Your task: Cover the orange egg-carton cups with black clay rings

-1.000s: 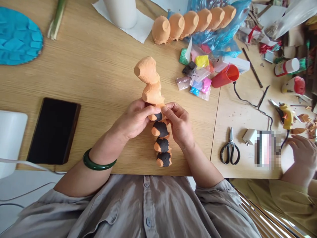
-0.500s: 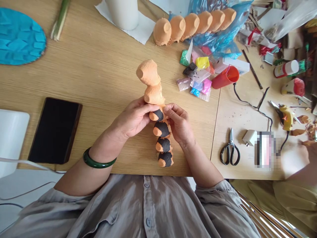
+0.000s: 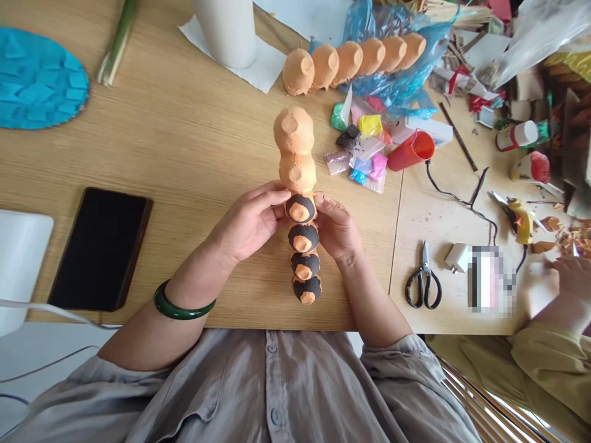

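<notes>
Between my hands is a bumpy orange clay piece, a row of joined rounded lumps pointing toward me. Black clay rings the blunt tips of the several lumps nearest me; the two far lumps are plain orange. My left hand pinches its left side at the farthest black-ringed lump, thumb and forefinger on the edge. On the opposite side my right hand grips the same lump with thumb and fingertips. Its fingers are partly hidden behind the piece.
A similar orange lump row lies on blue plastic at the back. Nearby are coloured clay packets and a red cup. Scissors lie at right, a black tablet at left. Another person's hand rests at far right.
The clay piece has turned in my hands, so its blunt tips, seen on its left side before, now face up toward me. My fingers have shifted slightly along its sides.
</notes>
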`<state>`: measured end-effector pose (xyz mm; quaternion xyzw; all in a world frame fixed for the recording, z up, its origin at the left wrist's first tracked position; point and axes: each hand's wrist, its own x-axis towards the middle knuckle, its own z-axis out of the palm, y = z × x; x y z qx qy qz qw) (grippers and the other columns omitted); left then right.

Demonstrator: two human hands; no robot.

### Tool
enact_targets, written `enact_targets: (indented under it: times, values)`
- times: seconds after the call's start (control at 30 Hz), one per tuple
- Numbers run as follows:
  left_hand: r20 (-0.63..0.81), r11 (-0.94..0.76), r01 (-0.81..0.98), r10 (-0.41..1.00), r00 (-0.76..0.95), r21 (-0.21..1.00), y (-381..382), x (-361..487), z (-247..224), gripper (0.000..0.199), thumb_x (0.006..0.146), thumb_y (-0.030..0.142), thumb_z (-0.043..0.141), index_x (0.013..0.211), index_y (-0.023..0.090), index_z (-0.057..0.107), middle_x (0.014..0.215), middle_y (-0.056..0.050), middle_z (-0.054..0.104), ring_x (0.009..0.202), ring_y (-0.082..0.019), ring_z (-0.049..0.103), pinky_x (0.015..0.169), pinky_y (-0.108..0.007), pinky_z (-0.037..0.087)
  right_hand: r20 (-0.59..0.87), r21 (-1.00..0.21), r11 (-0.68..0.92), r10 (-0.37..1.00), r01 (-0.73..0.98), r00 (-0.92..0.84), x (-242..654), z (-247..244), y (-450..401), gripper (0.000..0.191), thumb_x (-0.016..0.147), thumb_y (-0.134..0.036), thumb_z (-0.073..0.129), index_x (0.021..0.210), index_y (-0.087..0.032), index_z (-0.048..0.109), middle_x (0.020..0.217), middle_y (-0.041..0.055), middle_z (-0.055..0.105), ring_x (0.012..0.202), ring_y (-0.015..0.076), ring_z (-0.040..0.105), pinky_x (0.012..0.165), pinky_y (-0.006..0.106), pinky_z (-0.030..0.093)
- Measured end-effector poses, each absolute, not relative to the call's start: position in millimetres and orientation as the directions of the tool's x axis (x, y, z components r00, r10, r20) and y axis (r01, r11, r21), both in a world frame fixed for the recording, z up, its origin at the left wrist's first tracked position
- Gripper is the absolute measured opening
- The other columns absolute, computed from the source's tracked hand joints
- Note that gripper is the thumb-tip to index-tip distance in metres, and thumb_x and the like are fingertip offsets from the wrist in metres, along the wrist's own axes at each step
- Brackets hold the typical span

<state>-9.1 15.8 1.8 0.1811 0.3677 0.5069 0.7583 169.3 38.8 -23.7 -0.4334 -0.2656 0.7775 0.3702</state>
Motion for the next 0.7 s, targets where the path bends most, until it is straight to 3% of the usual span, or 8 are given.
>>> enact_targets:
  times: [0.2, 0.5, 0.7]
  values:
    - [-0.367, 0.448, -0.618, 0.892, 0.263, 0.646, 13.3, -10.2, -2.0, 0.027, 0.081, 0.038, 0.099, 0.087, 0.015, 0.087, 0.091, -0.007, 0.081, 0.088, -0.02, 0.072, 0.084, -0.03, 0.058, -0.42, -0.748, -0.559, 0.816, -0.359, -0.396, 176.0, -28.0, 43.3, 0.036, 0.075, -0.046, 0.092, 0.085, -0.023, 0.066, 0.073, -0.0031, 0.062, 0.065, 0.0139, 0.054, 0.059, 0.027, 0.045]
    - [-0.359, 0.481, -0.531, 0.876, 0.323, 0.697, 12.9, -14.5, -4.8, 0.038, 0.074, 0.05, 0.106, 0.081, 0.018, 0.088, 0.084, -0.005, 0.079, 0.081, -0.018, 0.068, 0.078, -0.029, 0.055, -0.397, -0.749, -0.57, 0.794, -0.337, -0.46, 173.7, -26.4, 42.5, 0.046, 0.069, -0.053, 0.099, 0.082, -0.022, 0.068, 0.069, -0.0039, 0.06, 0.06, 0.0109, 0.049, 0.055, 0.025, 0.04]
    - [-0.317, 0.466, -0.469, 0.876, 0.363, 0.75, 14.6, -20.2, -8.9, 0.038, 0.077, 0.052, 0.104, 0.086, 0.018, 0.089, 0.091, -0.007, 0.081, 0.092, -0.024, 0.07, 0.088, -0.035, 0.055, -0.409, -0.73, -0.584, 0.79, -0.355, -0.457, 172.7, -28.5, 42.2, 0.049, 0.065, -0.055, 0.101, 0.08, -0.021, 0.069, 0.069, -0.0042, 0.061, 0.06, 0.0105, 0.051, 0.056, 0.025, 0.042]
